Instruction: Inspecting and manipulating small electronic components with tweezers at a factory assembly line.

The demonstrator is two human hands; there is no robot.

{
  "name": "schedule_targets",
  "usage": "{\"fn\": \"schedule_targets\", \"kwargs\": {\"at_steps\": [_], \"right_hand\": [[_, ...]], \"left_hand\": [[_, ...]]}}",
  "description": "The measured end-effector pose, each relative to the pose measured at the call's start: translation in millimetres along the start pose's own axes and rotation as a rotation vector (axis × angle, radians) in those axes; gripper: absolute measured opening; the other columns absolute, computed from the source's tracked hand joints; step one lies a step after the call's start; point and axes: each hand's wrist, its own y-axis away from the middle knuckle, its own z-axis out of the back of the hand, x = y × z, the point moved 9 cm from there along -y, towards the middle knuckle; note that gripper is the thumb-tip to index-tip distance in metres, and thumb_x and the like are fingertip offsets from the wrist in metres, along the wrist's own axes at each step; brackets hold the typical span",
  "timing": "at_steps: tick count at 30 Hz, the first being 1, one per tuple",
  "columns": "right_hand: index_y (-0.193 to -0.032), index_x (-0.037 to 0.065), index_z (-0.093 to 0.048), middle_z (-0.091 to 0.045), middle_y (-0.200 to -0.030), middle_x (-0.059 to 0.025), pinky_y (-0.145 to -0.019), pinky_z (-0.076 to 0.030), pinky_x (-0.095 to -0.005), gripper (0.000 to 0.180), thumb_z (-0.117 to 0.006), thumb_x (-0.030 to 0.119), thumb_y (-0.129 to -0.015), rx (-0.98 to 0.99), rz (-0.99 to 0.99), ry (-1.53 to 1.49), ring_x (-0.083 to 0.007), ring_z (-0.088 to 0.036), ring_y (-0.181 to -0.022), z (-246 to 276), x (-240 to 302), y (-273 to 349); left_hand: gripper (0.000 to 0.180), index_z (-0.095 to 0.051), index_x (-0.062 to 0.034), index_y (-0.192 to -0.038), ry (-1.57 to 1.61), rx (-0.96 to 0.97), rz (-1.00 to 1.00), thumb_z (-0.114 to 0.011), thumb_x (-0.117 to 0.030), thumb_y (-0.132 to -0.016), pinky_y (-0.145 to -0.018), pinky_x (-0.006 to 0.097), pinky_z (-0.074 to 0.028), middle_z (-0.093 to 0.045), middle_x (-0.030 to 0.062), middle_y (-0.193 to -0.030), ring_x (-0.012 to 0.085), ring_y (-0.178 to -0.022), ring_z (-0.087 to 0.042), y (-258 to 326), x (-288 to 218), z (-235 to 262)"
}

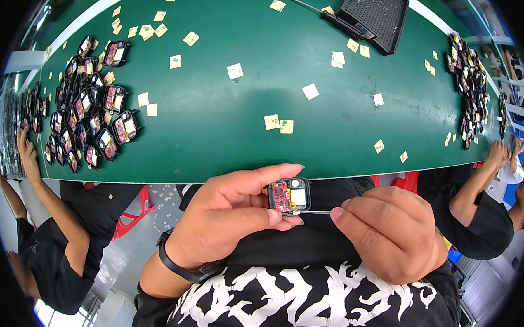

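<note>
My left hand (229,209) is closed round a small black device housing (307,192), its thumb on the near edge and fingers behind. Inside the housing lie a red circuit board (280,196), a white rectangular part (297,197) and a yellow ribbon ending by a small white connector at the lower edge. From the right, my right hand (390,231) pinches a thin metal tool (317,212) whose tip reaches that lower edge by the connector. Most of the tool is hidden in my fingers, and whether its tip touches the connector is unclear.
Many similar opened housings (114,98) are heaped at the table's left, with another heap (470,90) at the right. Small paper slips (310,91) dot the green table (214,142). A black perforated tray (375,12) lies far right. Co-workers (60,231) sit on both sides.
</note>
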Motion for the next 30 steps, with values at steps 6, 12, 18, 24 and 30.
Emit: {"fn": "schedule_targets", "kwargs": {"at_steps": [6, 12, 18, 24, 30], "right_hand": [[-0.094, -0.007, -0.073, -0.066, -0.087, -0.0113, -0.054, -0.052, -0.0303, 0.036, -0.070, 0.006, -0.061, -0.021, -0.039, -0.031, -0.0224, -0.063, -0.072, -2, -3, 4], [-0.094, -0.007, -0.072, -0.065, -0.087, -0.0124, -0.056, -0.054, -0.0305, 0.034, -0.070, 0.004, -0.062, -0.070, -0.014, -0.087, -0.0224, -0.062, -0.070, -12, -2, -2], [-0.093, -0.008, -0.072, -0.065, -0.086, -0.0126, -0.056, -0.054, -0.0306, 0.032, -0.072, 0.003, -0.063, -0.098, -0.022, -0.119, -0.0224, -0.062, -0.070, -16, -3, -3], [-0.093, -0.008, -0.072, -0.065, -0.086, -0.0124, -0.058, -0.055, -0.0305, 0.033, -0.071, 0.004, -0.063, -0.068, -0.006, -0.036, -0.0227, -0.062, -0.071, -14, 1, -4], [-0.092, -0.007, -0.072, -0.065, -0.087, -0.0121, -0.059, -0.056, -0.0301, 0.032, -0.071, 0.004, -0.062, -0.067, -0.010, -0.061, -0.0227, -0.062, -0.073, -18, 1, -5]], "left_hand": [[0.057, -0.051, 0.0111, -0.144, 0.019, -0.013, 0.030, -0.052, 0.014, -0.086, -0.095, 0.041, -0.062, -0.066, 0.0203, -0.130, 0.0262, -0.106, -0.072, 1, 2, 1], [0.057, -0.051, 0.0115, -0.144, 0.025, 0.000, 0.050, -0.053, 0.013, -0.087, -0.091, 0.036, -0.062, -0.069, 0.0205, -0.119, 0.0272, -0.100, -0.074, 2, 3, -1], [0.058, -0.051, 0.0106, -0.144, 0.037, 0.006, 0.037, -0.053, 0.014, -0.086, -0.090, 0.036, -0.062, -0.070, 0.0199, -0.118, 0.0268, -0.099, -0.074, 3, 5, 1], [0.058, -0.051, 0.0107, -0.144, 0.051, -0.013, 0.036, -0.053, 0.014, -0.086, -0.090, 0.036, -0.062, -0.069, 0.0201, -0.119, 0.0264, -0.099, -0.074, 2, 3, 1], [0.058, -0.051, 0.0110, -0.144, 0.030, 0.006, 0.048, -0.052, 0.015, -0.086, -0.090, 0.036, -0.062, -0.069, 0.0203, -0.120, 0.0267, -0.099, -0.074, 2, 5, 3]]}}
